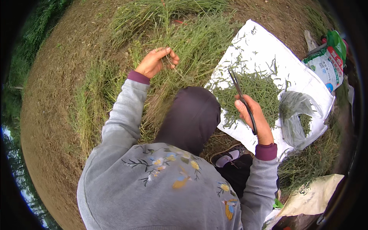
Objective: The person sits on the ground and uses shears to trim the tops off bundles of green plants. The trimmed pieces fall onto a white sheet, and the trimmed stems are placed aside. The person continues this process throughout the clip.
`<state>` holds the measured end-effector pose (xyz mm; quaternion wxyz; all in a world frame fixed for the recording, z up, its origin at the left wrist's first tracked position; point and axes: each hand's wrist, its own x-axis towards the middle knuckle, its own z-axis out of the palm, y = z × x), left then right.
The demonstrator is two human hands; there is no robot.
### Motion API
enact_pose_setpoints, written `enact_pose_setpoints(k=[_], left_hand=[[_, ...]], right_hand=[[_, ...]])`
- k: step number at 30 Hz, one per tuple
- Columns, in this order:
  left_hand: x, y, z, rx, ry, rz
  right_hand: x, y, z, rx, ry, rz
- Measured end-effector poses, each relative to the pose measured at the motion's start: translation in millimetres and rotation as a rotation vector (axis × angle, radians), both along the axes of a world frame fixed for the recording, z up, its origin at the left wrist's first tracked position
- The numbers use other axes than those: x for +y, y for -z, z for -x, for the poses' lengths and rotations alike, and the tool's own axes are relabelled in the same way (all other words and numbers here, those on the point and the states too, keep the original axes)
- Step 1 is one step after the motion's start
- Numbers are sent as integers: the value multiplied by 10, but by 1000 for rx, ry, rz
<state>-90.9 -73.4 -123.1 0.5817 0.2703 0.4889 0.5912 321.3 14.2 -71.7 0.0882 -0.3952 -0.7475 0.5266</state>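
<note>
My left hand (157,61) is raised over long green grassy stalks (192,43) lying on the soil, its fingers curled around a thin dry stem. My right hand (254,115) holds black-handled scissors (240,92), blades pointing up and left, over a white sheet (258,43). Beneath the scissors, a heap of short green cut pods or stem pieces (261,86) lies on that sheet, with loose bits scattered around it. A clear plastic bag (291,129) with similar green pieces rests at the heap's right.
A printed fertilizer-type sack (325,66) lies beyond the sheet at the right. More cut stalks (304,166) and a beige sack (313,198) are at the lower right. Standing grassy plants (92,106) grow on the left, beside bare brown soil (51,115). My dark-clad knee (192,115) is between my arms.
</note>
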Motion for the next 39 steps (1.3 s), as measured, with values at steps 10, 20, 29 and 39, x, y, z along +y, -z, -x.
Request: enact_pose_setpoints(k=[10, 20, 29, 39], left_hand=[[88, -93, -284, -10, 167, 20], [354, -186, -731, 8, 374, -40], [526, -81, -945, 25, 435, 14], [-117, 180, 317, 266, -108, 244]], right_hand=[[-10, 28, 474, 98, 34, -388], [63, 159, 616, 132, -8, -145], [-76, 213, 484, 304, 168, 199], [-54, 484, -114, 373, 595, 430]])
